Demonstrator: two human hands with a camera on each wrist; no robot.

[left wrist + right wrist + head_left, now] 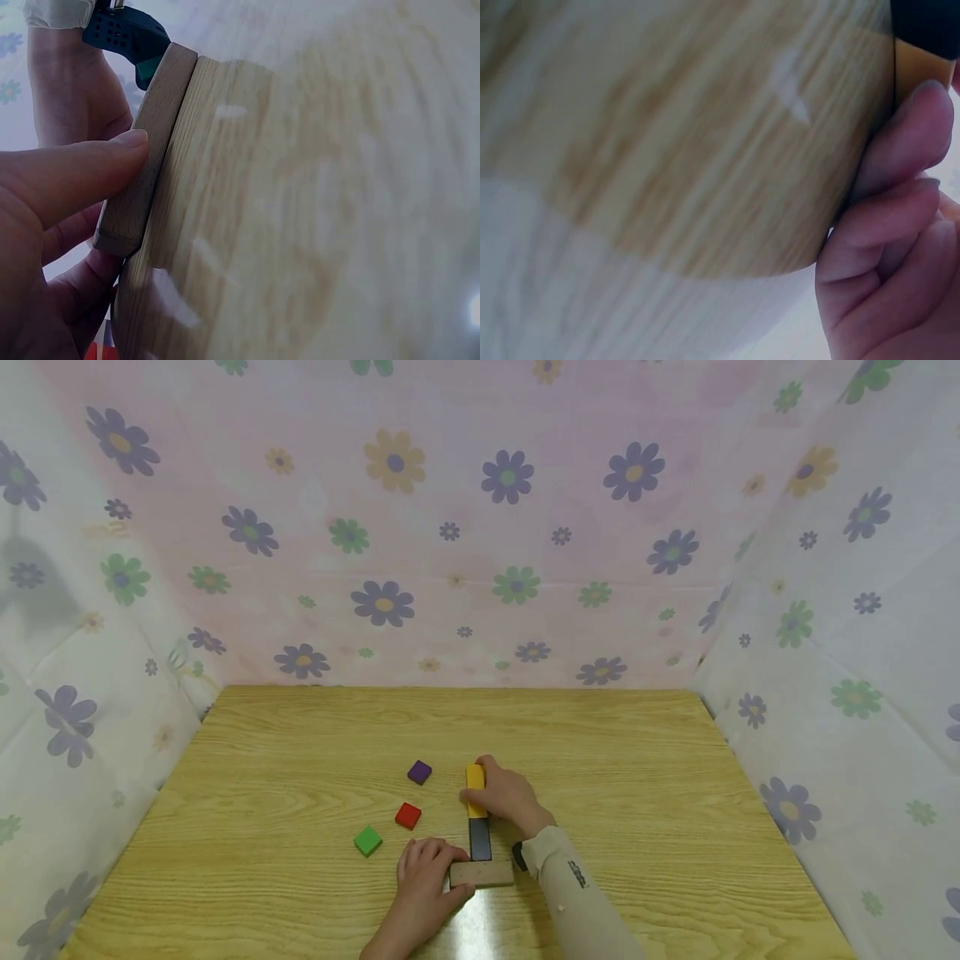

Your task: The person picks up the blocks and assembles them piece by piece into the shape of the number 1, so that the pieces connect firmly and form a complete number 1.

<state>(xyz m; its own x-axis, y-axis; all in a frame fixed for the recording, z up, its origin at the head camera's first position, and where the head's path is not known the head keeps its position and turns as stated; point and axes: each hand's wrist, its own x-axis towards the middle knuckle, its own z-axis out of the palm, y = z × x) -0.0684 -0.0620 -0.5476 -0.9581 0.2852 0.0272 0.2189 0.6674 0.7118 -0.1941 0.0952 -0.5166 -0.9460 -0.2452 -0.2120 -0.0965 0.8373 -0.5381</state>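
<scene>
A plain wooden block [491, 874] lies crosswise on the table near the front. My left hand [425, 881] grips its left end, with the thumb on the near side, and the same wooden block [161, 135] shows under the thumb in the left wrist view. Standing off the block's far side is a dark grey block [480, 840], in line with a yellow block [476, 777] beyond it. My right hand [510, 793] pinches the yellow block between thumb and fingers. In the right wrist view, curled fingers partly cover the yellow block [921, 69], beside the dark block [930, 26].
To the left lie a purple block [419, 772], a red block [408, 816] and a green block [367, 841], set apart from one another. Flowered cloth [450, 552] walls in the wooden table [637, 760] at the back and both sides.
</scene>
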